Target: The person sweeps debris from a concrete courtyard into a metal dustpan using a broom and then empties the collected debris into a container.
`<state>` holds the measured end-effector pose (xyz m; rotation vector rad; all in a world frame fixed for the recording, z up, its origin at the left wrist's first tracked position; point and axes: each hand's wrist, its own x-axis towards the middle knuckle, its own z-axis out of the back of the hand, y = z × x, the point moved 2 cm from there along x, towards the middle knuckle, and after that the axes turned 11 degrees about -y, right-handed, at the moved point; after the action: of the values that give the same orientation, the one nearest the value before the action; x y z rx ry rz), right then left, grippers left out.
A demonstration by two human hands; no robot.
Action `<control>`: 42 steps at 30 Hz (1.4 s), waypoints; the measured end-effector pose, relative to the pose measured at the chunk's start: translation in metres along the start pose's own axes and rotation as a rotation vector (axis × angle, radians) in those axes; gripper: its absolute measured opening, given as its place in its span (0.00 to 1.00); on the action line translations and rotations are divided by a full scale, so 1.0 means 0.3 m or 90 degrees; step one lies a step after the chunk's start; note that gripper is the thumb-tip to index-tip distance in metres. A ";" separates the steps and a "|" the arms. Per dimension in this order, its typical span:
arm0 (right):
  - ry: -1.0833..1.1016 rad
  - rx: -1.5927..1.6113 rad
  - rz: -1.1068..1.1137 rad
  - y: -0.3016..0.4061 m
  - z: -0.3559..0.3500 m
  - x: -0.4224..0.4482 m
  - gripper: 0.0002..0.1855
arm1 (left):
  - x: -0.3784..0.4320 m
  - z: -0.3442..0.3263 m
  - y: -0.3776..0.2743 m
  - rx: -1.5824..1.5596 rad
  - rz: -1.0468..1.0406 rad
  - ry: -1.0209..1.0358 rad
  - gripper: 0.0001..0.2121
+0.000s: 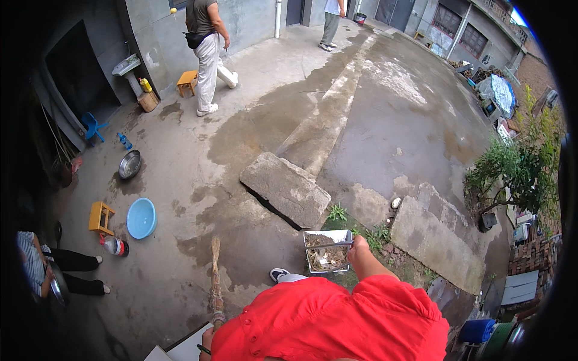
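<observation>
My left hand (pixel 207 339), at the bottom edge and partly hidden by the red shirt, grips the handle of a straw broom (pixel 216 289). The broom's bristle end points away from me over the concrete. Off to the right, my right hand (pixel 359 251) is closed at the side of a white rectangular container (pixel 339 233), where dark bars meet. Whether these bars are tongs or a handle, I cannot tell. Dry debris and pale scraps (pixel 321 258) lie in the container. Beside it is a rough stone slab (pixel 289 189) over a dark gap.
A blue basin (pixel 142 218), a wooden stool (pixel 100 217) and a plastic bottle (pixel 114 246) stand at left. One person (pixel 207 49) walks near the wall; another (pixel 333 22) stands farther back. A third (pixel 67 266) holds a metal pan. At right are a potted shrub (pixel 501 171) and another slab (pixel 433 243).
</observation>
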<state>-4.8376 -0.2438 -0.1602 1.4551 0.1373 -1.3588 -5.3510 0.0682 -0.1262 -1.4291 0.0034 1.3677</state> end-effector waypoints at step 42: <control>-0.109 0.142 -0.033 -0.325 -1.869 -0.903 0.07 | 1.982 1.116 -1.358 0.431 -0.190 0.087 0.12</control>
<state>-4.6389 0.3543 -0.1476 1.5180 -0.0897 -1.5733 -5.1267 0.8287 -0.1814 -0.8991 0.3031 0.8945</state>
